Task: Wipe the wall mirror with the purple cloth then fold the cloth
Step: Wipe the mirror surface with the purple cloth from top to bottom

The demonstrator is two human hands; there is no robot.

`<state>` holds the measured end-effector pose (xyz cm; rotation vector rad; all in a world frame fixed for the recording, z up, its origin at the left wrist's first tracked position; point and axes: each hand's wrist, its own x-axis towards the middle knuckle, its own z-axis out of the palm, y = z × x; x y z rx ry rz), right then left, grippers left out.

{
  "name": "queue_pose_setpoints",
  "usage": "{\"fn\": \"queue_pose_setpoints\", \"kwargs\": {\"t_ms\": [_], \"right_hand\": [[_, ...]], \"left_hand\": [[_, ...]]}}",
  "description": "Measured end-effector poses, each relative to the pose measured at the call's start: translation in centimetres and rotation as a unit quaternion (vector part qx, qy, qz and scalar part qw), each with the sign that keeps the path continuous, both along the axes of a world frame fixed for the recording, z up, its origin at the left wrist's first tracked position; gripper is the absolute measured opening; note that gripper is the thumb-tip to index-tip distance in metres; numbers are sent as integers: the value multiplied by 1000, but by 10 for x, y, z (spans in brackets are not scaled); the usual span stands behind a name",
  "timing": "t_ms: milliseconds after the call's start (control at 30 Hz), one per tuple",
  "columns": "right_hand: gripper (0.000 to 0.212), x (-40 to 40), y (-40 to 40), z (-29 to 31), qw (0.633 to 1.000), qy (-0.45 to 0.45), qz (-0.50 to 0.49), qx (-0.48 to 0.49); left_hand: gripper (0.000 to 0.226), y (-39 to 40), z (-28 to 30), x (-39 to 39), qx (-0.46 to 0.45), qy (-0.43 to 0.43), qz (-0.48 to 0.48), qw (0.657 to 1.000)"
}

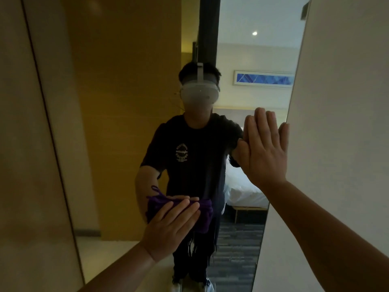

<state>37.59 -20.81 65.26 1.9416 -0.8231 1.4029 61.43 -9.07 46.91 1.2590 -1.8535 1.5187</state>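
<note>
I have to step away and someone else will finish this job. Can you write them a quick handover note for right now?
Left hand: flat, fingers straight, pressing the purple cloth against the wall mirror, low and near the middle of the glass.
Right hand: open, no grip on anything, palm flat at the mirror's right edge, beside the white wall.
Done: the cloth is bunched on the glass, so wiping appears under way; how much glass is covered cannot be told.
Left: finish wiping, then fold the cloth.

Tall frameless wall mirror [130,102]: upper glass open. Right hand [264,147] flat at right edge, white wall [341,123] just beyond. Bunched purple cloth [203,216] low centre.
</note>
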Motion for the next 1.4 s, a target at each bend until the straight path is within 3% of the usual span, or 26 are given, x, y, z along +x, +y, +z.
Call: {"fn": "queue_pose_setpoints", "kwargs": {"t_ms": [200,400,533,667,800,1100,1300,1400], "right_hand": [[56,-26,7,-12,998,20,-8,53],[60,-31,9,-12,995,63,-47,67],[60,-40,10,-8,996,73,-13,47],[54,-66,1,2,998,25,33,51],[54,-91,-24,15,997,-36,16,62],[56,-94,-69,6,999,-41,-8,11],[53,-94,-69,6,998,-58,11,-6],[54,-97,-65,8,999,-48,8,9]], "left_hand": [[34,8,48,-16,12,74,-47,996],[46,-2,218,-58,-85,177,-97,976],[41,-24,331,-102,-115,156,-87,977],[46,-54,363,-127,-83,107,-13,991],[50,-68,321,-126,-103,70,4,992],[54,-68,127,-128,-46,2,-7,999],[52,-54,-20,-115,65,-100,-12,993],[53,-48,-63,-111,86,-96,4,992]]}}
